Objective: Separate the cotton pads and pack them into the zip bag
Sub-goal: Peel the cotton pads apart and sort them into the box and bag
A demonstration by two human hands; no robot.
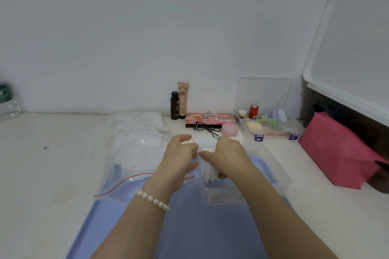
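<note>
**A:** Head view, nearest first: what's in the hands?

**B:** Two bare forearms reach over a blue tray (117, 212); the left wrist wears a pearl bracelet (152, 199). The right hand (228, 156) curls round a stack of white cotton pads (209, 171), which stick out below its fingers, toward the camera. The left hand (181, 156) sits just beside it with fingers bent toward the stack; whether it pinches a pad I cannot tell.

**A:** And the bag?

**B:** One clear zip bag (134, 153) with a red seal line lies left of the hands, partly on the tray, white pads already inside. I can't count them.

**A:** Other containers?

**B:** A clear box (273, 166) lies under the right hand. Farther back, one open clear organizer (267, 130) holds small items, including a red bottle and a beige sponge.

**A:** By the wall?

**B:** One dark bottle (174, 105), one BB tube (182, 100), one palette (209, 120), one pink jar (229, 129), and a pink pouch (336, 153) at right.
</note>
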